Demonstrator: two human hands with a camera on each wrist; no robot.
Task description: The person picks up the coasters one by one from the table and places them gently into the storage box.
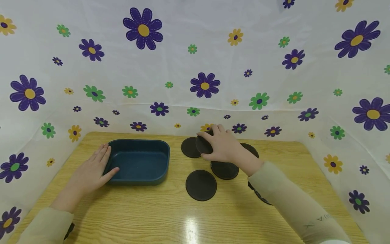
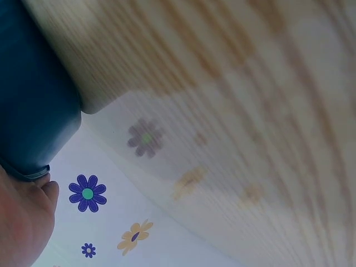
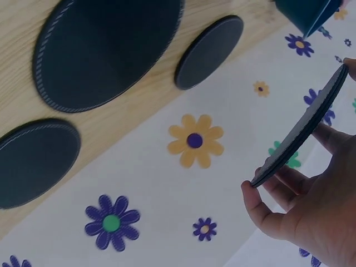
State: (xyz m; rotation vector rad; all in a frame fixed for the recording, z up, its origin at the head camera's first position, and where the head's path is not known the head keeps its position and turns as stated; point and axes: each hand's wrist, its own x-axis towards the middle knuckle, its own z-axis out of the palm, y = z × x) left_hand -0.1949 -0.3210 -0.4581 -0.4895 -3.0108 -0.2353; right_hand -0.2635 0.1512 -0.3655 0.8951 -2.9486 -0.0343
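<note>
A dark blue-green rectangular tray (image 1: 138, 181) stands on the left of the table. My left hand (image 1: 92, 169) rests at its left end, with straight fingers along the rim and the thumb over the front left corner. In the right wrist view, my right hand (image 3: 317, 200) grips a round black coaster (image 3: 303, 130) by its edge, tilted, with a greyish face showing. From the head, this raised coaster (image 1: 203, 145) overlaps a flat coaster (image 1: 189, 147) at the back. Another coaster (image 1: 201, 185) lies in front, and one more (image 1: 224, 170) sits below the right hand.
Partly hidden behind the right forearm are a coaster (image 1: 250, 149) at the back and a dark round edge (image 1: 259, 196) nearer the front. The wood-grain table (image 1: 146, 213) meets a white flowered cloth (image 1: 179, 67) behind and at both sides.
</note>
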